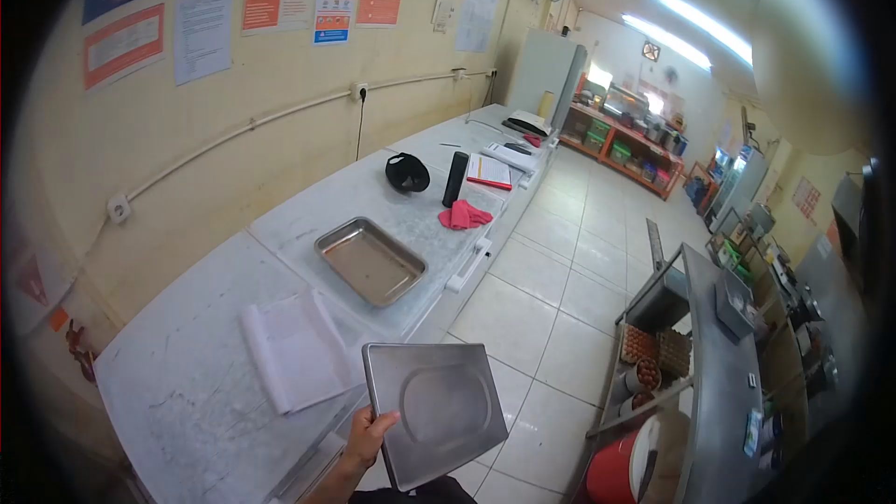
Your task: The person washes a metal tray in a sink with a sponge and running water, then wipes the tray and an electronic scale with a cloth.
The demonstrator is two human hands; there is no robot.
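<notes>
While the left hand (367,431) is clamping the near left edge of a metal tray (443,411), its thumb is pressing on the face with the oval ridge. The tray is hanging tilted beside the long white desk (177,383), over the floor. The right hand is lying outside the view, so I cannot tell its state. Just beyond, a sheet of paper (297,350) is lying on the desk, and past it a shallow pan (373,261) is resting face up, showing a brownish inside. Farther along, a black cap (407,173), an upright black cylinder (455,179) and a pink cloth (465,215) are sitting near one another. Across the aisle, under a metal counter (709,364), a carton (639,343) is holding brown eggs, a white tub (631,381) beside it is also carrying eggs, and a red bucket (607,469) is standing nearest. On top, a grey tray (735,303) is resting, its contents too unclear to tell.
</notes>
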